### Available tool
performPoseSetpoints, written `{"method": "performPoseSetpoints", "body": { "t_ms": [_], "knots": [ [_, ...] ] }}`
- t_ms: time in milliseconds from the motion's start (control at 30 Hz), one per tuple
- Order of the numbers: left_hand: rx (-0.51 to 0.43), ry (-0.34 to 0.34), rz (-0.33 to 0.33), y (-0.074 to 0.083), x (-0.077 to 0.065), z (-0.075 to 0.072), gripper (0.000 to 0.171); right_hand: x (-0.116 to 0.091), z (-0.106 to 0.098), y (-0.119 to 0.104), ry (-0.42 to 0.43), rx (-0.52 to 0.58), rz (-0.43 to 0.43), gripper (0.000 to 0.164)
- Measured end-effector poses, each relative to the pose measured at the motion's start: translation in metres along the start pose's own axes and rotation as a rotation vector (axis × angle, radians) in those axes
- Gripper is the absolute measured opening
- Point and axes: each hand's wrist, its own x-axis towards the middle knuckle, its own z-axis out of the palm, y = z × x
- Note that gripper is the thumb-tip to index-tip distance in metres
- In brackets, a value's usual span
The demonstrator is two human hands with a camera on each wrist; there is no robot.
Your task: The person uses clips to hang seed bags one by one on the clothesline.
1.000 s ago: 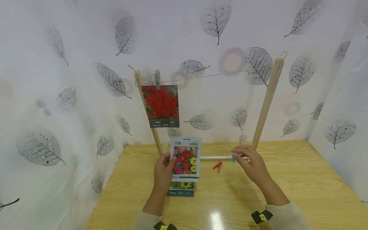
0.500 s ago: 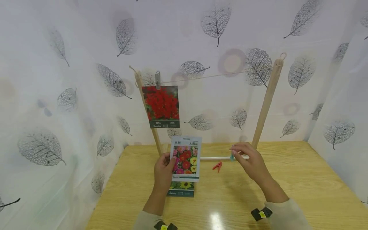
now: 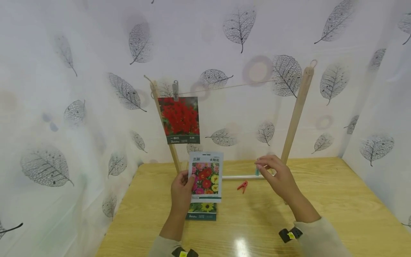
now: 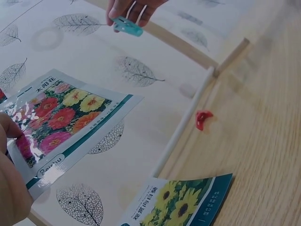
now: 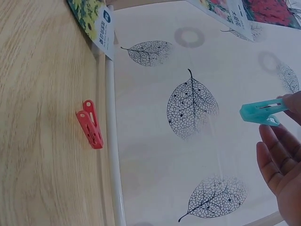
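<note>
My left hand [image 3: 180, 191] holds a white-edged seed packet [image 3: 206, 178] with colourful flowers by its left edge, thumb on the front. The packet is upright, above the table in front of the frame. In my right hand [image 3: 280, 178], thumb and fingers pinch a teal clothespin [image 5: 261, 112], right of the packet and apart from it. A red clothespin [image 5: 90, 125] lies on the table between the hands. On the table below the held packet is a second seed packet [image 4: 183, 200] with yellow flowers, its upper part hidden in the head view.
A string [image 3: 224, 86] runs between a left wooden post [image 3: 174, 159] and a right wooden post [image 3: 298, 107]. A red-flower packet [image 3: 179, 121] hangs from it by a grey clip [image 3: 175, 91]. A white rod [image 3: 239, 177] joins the posts low down. Leaf-patterned sheeting stands behind.
Both hands keep their grips. My right hand has risen slightly and shifted a little left with the teal clothespin; the held packet has barely moved. The head view has shifted slightly.
</note>
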Motion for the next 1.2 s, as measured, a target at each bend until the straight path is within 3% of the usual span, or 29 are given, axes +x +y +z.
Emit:
{"method": "performPoseSetpoints", "body": {
  "t_ms": [567, 900, 1200],
  "knots": [
    [-0.040, -0.028, 0.016, 0.001, 0.003, 0.004, 0.024, 0.016, -0.005, -0.006, 0.007, 0.015, -0.080, 0.025],
    [-0.020, -0.046, 0.049, 0.005, 0.003, 0.006, 0.023, 0.023, -0.010, -0.012, -0.032, -0.005, -0.096, 0.023],
    [-0.001, -0.034, 0.030, 0.009, 0.005, 0.009, 0.021, 0.035, -0.013, -0.019, -0.016, -0.003, -0.176, 0.026]
  ]
}}
